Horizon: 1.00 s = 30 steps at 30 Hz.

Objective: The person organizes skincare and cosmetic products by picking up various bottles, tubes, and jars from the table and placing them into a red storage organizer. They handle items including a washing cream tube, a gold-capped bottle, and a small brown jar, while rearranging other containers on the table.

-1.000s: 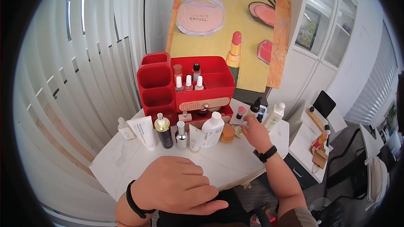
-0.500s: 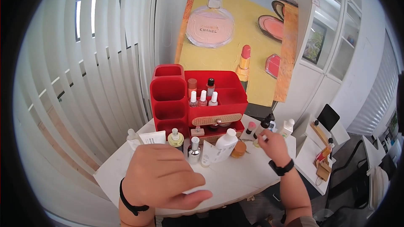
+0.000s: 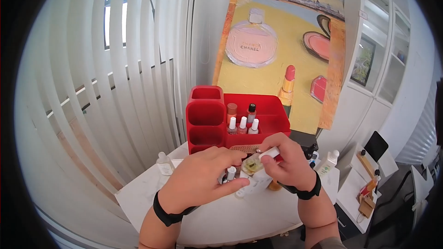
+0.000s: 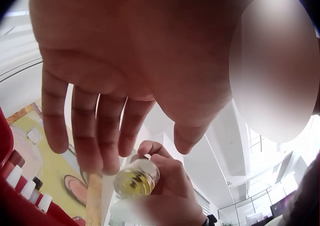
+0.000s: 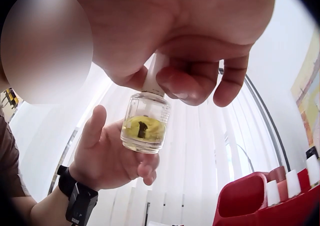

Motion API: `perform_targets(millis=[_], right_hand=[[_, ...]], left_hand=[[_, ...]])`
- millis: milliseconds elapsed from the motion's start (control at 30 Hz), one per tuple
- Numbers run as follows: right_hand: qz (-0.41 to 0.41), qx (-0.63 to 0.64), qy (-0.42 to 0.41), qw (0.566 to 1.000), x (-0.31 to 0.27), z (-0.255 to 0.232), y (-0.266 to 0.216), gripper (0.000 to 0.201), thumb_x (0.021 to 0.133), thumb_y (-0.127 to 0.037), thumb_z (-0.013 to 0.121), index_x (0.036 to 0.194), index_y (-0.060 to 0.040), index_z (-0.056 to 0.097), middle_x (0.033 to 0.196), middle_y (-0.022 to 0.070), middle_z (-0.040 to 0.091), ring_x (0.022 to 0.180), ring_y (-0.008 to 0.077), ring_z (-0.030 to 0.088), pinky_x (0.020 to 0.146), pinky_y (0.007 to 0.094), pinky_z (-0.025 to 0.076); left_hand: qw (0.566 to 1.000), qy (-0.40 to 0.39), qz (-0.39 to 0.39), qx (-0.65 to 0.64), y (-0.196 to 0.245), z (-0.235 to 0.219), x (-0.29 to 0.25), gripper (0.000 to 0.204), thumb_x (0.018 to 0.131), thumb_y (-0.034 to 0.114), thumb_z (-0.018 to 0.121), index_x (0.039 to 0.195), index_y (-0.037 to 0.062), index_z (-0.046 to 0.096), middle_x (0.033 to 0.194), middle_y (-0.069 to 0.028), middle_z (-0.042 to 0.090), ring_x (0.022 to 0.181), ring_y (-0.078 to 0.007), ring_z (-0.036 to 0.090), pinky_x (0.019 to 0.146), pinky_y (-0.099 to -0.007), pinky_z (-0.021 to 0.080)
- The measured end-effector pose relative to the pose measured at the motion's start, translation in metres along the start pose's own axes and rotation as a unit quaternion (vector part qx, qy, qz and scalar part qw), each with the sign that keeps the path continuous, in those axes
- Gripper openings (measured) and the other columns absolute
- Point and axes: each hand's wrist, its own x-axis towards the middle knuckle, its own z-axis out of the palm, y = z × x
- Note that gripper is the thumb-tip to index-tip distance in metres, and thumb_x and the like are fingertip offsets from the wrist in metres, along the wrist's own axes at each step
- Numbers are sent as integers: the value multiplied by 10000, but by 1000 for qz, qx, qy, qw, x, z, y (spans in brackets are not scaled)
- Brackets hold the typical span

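Note:
My right hand (image 3: 293,163) pinches the white cap of a small clear nail polish bottle (image 5: 144,128), which is part filled with yellow liquid and has something dark inside. It is tilted above the table, in front of the red organizer (image 3: 284,133). My left hand (image 3: 203,177) faces it from the left with fingers extended and thumb apart. In the right wrist view, the left palm shows behind the bottle. Between the two hands in the head view, the silver-and-white tops of table bottles are partly hidden.
White-capped bottles (image 3: 243,127) stand in the organizer's top tray. On the white table (image 3: 221,230), a small white bottle (image 3: 164,164) is at left, with a dark bottle (image 3: 310,150) and a pale lotion bottle (image 3: 328,163) at right. A large painting (image 3: 258,78) leans behind.
My right hand has lifted the small bottle from the table's right side and brought it to the middle. My left hand has moved toward it and straightened its fingers. The head view has shifted.

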Motion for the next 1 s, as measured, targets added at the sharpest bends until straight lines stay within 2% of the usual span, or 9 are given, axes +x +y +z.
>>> perform_targets(millis=[67, 333, 500, 567, 600, 667, 767, 867, 1000], right_hand=[[-10, 23, -12, 1000, 8, 9, 4, 273, 868, -121, 717, 1117, -74, 614, 1008, 77, 661, 944, 280, 607, 793, 375, 507], [-45, 103, -5, 994, 10, 28, 18, 294, 863, -125, 727, 1129, -56, 622, 1025, 92, 668, 943, 287, 608, 814, 382, 508], [-99, 117, 15, 988, 9, 27, 36, 312, 846, -144, 770, 1109, -48, 632, 968, 87, 683, 794, 265, 634, 709, 350, 526], [-18, 152, 62, 986, 9, 28, 32, 283, 851, -175, 782, 1059, -40, 647, 882, 92, 665, 678, 226, 609, 596, 320, 487], [-14, 154, 63, 986, 8, 25, 35, 283, 851, -175, 782, 1059, -40, 647, 882, 92, 665, 678, 226, 609, 596, 320, 487], [-13, 69, -14, 997, 10, 15, 42, 236, 868, -224, 783, 932, -35, 658, 749, 95, 613, 588, 215, 566, 524, 330, 426], [-6, 66, -17, 998, 7, 11, 41, 281, 888, -260, 768, 788, -40, 625, 631, 88, 539, 544, 234, 531, 504, 360, 388], [0, 69, -25, 997, 4, 14, 44, 336, 887, -268, 768, 721, -42, 582, 594, 89, 513, 519, 266, 509, 506, 364, 394], [-6, 80, -18, 997, 5, 17, 40, 336, 889, -261, 761, 708, -49, 573, 601, 93, 509, 530, 278, 506, 505, 369, 392]], left_hand=[[999, -13, -34, -7, 3, 0, 3, 422, 832, 279, 809, 1190, 98, 678, 941, -78, 695, 865, -265, 676, 773, -350, 532], [997, -14, -45, 65, -18, 8, 4, 437, 786, 318, 848, 1119, 89, 678, 907, -80, 705, 818, -289, 677, 729, -372, 543], [996, 13, -45, 75, -20, 13, 9, 385, 763, 292, 869, 1043, 107, 678, 905, -63, 709, 818, -279, 682, 720, -369, 543], [996, 18, -48, 78, -21, 15, 11, 391, 754, 287, 878, 1031, 102, 672, 905, -62, 709, 817, -280, 682, 717, -371, 541], [995, 27, -48, 80, -21, 17, 13, 397, 744, 281, 887, 1019, 98, 667, 905, -62, 710, 817, -281, 682, 713, -372, 540], [995, 29, -49, 81, -22, 22, 14, 414, 733, 281, 896, 1012, 91, 656, 902, -63, 709, 815, -283, 681, 712, -373, 538], [995, 27, -41, 90, -23, 28, 16, 443, 713, 280, 912, 1000, 85, 636, 905, -66, 703, 819, -287, 672, 716, -376, 532], [994, 16, -31, 104, -24, 35, 18, 456, 703, 276, 918, 995, 84, 625, 918, -67, 691, 835, -289, 656, 729, -381, 521], [995, 17, -13, 94, -22, 38, 20, 441, 738, 289, 893, 1031, 73, 643, 935, -73, 671, 860, -300, 633, 772, -399, 497]])
